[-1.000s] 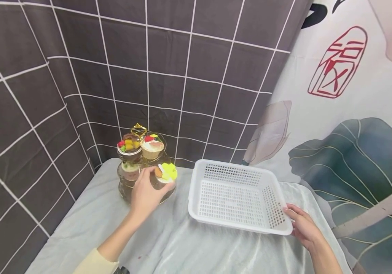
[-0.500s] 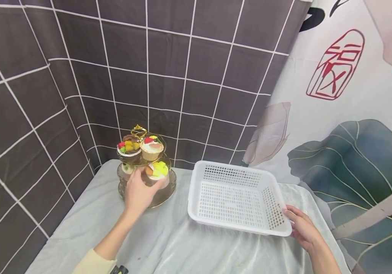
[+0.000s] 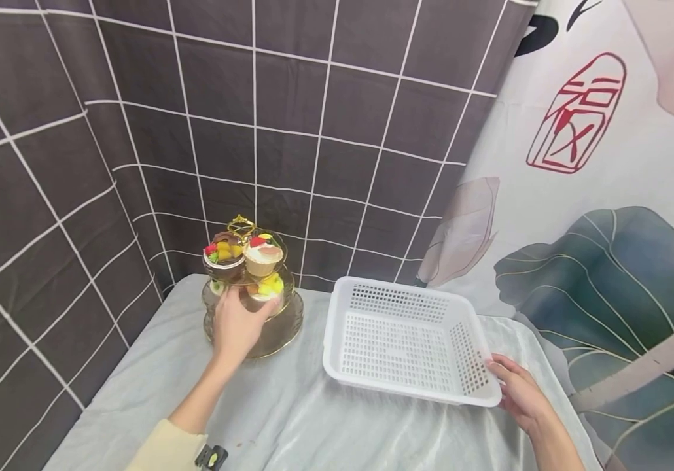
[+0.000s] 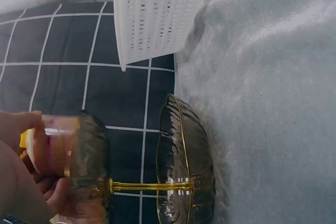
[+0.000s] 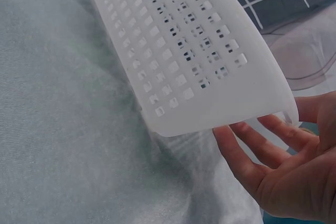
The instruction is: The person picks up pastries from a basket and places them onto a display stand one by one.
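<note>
A cupcake with yellow fruit topping (image 3: 267, 288) is pinched between the thumb and fingers of my left hand (image 3: 239, 330), right at the middle tier of a smoky, tiered cake stand (image 3: 281, 332). In the left wrist view the cupcake's pinkish cup (image 4: 58, 142) overlaps that tier, above a gold post (image 4: 149, 186). My right hand (image 3: 522, 396) grips the right end of a white perforated basket (image 3: 396, 353), which holds nothing. The right wrist view shows the thumb over the basket's rim and the fingers (image 5: 239, 156) beneath it, against the end wall.
On the top tier sit a chocolate cupcake with fruit (image 3: 223, 255) and a cream cupcake with a red topping (image 3: 263, 255). Another pale cupcake (image 3: 216, 286) shows partly behind my left hand. A grey cloth (image 3: 290, 418) covers the table; gridded dark curtains (image 3: 290, 157) hang behind.
My left hand has carried the yellow-topped cupcake left and down, from in front of the stand to its middle tier. The right hand and the basket have stayed put.
</note>
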Tool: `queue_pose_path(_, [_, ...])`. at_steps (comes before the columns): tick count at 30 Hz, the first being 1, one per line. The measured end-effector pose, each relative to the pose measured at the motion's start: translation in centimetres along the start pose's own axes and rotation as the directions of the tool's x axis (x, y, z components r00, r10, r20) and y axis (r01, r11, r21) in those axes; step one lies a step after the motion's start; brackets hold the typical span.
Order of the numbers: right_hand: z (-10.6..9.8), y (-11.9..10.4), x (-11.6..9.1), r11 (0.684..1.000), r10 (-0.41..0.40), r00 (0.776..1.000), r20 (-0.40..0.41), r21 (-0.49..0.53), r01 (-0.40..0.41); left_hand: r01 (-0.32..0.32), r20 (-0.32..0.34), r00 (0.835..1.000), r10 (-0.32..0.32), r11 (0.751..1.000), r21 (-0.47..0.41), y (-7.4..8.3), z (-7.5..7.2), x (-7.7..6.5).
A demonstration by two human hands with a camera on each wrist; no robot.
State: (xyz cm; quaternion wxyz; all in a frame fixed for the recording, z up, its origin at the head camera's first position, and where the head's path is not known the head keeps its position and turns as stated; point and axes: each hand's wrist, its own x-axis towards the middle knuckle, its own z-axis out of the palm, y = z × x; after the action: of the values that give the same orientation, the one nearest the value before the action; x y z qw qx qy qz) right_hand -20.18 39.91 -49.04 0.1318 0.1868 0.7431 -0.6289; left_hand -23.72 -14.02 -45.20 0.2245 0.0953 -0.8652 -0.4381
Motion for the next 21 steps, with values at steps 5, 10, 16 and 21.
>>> queue_pose_path(5, [0.0, -0.2, 0.1, 1.0, 0.007, 1.0, -0.005, 0.006, -0.007, 0.011, -0.037, 0.999, -0.011, 1.0, -0.012, -0.6, 0.5, 0.3])
queue_pose_path(10, [0.0, -0.2, -0.1, 1.0, 0.004, 1.0, -0.01, 0.008, -0.004, 0.021, -0.068, 0.997, -0.022, 1.0, -0.011, -1.0, 1.0, 0.3])
queue_pose_path(16, [0.0, -0.2, -0.1, 1.0, 0.005, 1.0, -0.012, 0.008, -0.005, 0.01, -0.128, 0.992, -0.012, 1.0, -0.015, -1.2, 1.8, 0.2])
queue_pose_path(21, [0.1, -0.2, -0.1, 1.0, 0.01, 1.0, -0.017, 0.004, -0.01, -0.009, -0.116, 0.993, 0.007, 1.0, -0.017, -1.4, 1.9, -0.2])
